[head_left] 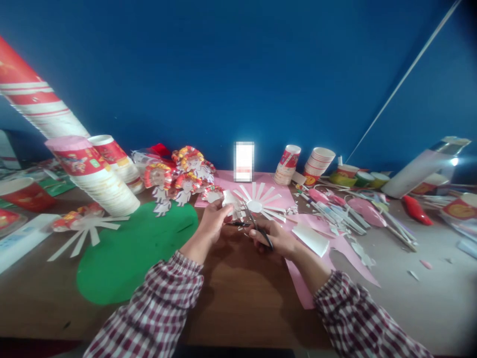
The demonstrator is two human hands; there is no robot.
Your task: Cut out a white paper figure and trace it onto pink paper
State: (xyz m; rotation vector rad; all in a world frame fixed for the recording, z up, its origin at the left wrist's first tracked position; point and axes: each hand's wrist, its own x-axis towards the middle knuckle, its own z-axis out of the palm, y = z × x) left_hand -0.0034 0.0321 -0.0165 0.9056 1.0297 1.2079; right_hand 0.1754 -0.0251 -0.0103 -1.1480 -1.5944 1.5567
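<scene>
My left hand (pixel 214 219) pinches a small white paper cut-out (pixel 231 203) over the brown table. My right hand (pixel 274 237) grips black scissors (pixel 257 223), whose blades point up and left toward that cut-out. Just behind the hands lies a paper cup cut into a flat white sunburst of strips (pixel 258 200) on pink paper (pixel 278 196). Both arms wear checked red-and-white sleeves.
A green paper circle (pixel 126 253) lies to the left, with another flattened cup (pixel 84 228) and tall stacks of paper cups (pixel 97 174). Finished cut-out figures (pixel 182 176) sit behind. More cups (pixel 318 164), pink scraps and sticks (pixel 350 211) crowd the right side. A blue wall stands behind.
</scene>
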